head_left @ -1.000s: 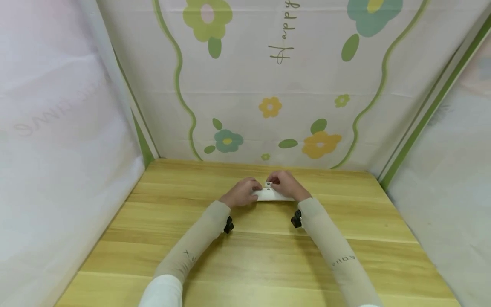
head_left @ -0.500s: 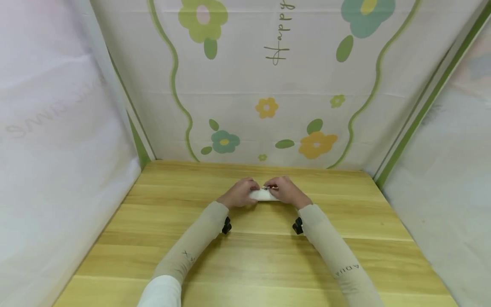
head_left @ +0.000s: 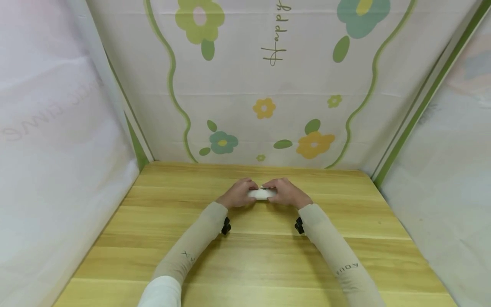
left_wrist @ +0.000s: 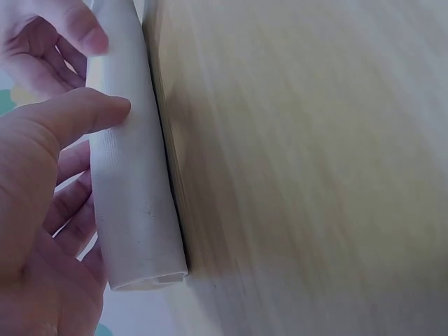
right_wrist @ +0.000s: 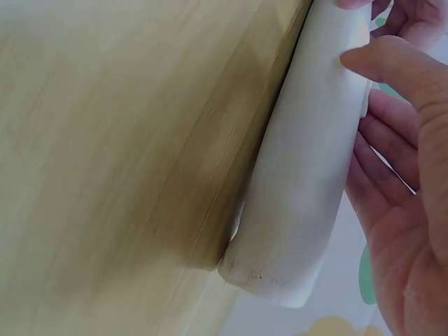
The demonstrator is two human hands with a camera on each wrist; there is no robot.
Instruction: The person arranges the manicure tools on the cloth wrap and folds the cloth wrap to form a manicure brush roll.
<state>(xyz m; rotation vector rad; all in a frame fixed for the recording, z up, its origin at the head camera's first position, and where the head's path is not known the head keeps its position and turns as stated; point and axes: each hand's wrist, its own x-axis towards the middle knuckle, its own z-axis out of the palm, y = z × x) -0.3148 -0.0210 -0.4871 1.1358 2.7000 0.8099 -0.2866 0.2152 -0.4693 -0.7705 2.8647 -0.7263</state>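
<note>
A white roll of smooth, flexible material lies sideways close over the wooden table, near its far edge. My left hand grips its left part, thumb on the near face and fingers behind. On the right part my right hand has the same hold. A small tab with a metal snap shows at the roll's upper edge by the right fingers. The left wrist view shows layered material at the end of the roll. Small dark specks mark the other end of the roll in the right wrist view.
The wooden table stretches between the forearms and to both sides. A white flower-printed cloth hangs behind its far edge. Pale cloth panels stand at left and right. Each wrist carries a small black camera.
The right fingers have come down with the snap tab, which stood raised above the roll and now lies at its upper edge. The right thumb has moved onto the roll's near face.
</note>
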